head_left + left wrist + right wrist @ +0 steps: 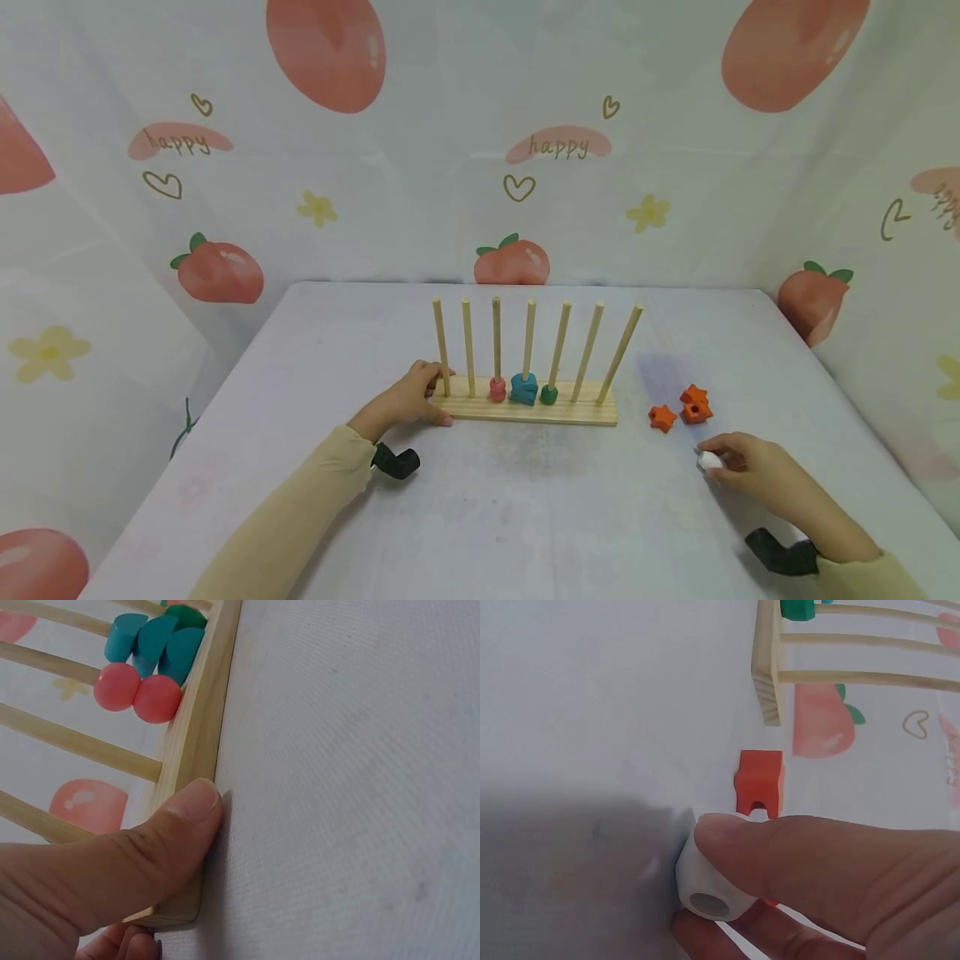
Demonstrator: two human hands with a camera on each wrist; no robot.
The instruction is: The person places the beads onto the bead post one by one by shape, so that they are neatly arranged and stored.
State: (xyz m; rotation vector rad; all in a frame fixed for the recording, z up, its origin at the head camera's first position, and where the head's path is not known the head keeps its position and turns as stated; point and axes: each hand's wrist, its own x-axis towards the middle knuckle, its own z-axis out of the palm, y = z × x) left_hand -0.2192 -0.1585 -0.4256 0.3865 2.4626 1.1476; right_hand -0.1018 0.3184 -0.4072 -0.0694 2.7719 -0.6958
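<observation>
If the right hand (757,471), lower right, loosens its pinch, the white bead (708,461) could drop; the left hand (408,396) grips the pegboard (480,408).

The wooden board (525,410) lies flat, with seven thin sticks (496,342) standing up in a row. Red beads (497,389), blue beads (523,389) and green (550,395) sit low on the three middle ones. The little white bead (708,461) has a hole and is pinched in the right hand (757,467).
</observation>
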